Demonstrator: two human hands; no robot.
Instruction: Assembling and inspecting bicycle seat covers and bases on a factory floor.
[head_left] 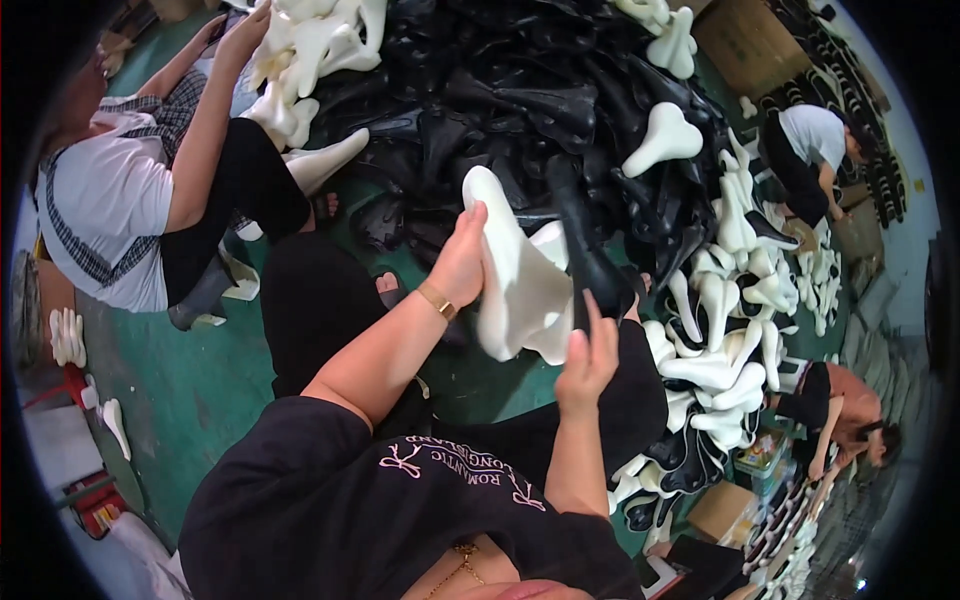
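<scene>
My left hand (pixel 462 262) grips a white foam bicycle saddle pad (pixel 508 275) by its left edge and holds it up over my lap. The pad is tilted, its narrow end toward the far side. At its lower right edge is my right hand (pixel 587 365), thumb and fingers drawn together, one finger pointing up. A thin dark strip shows beside those fingers; whether they hold it I cannot make out. Just beyond the pad, a long black saddle shell (pixel 580 235) leans out of a big heap of black saddle shells (pixel 480 90).
White saddle pads (pixel 720 330) pile up on my right, and one white pad (pixel 665 140) lies on the black heap. A person (pixel 120 210) sits close on my left. Two more people (pixel 812 140) bend at the right. A cardboard box (pixel 722 510) stands at lower right on the green floor (pixel 215 370).
</scene>
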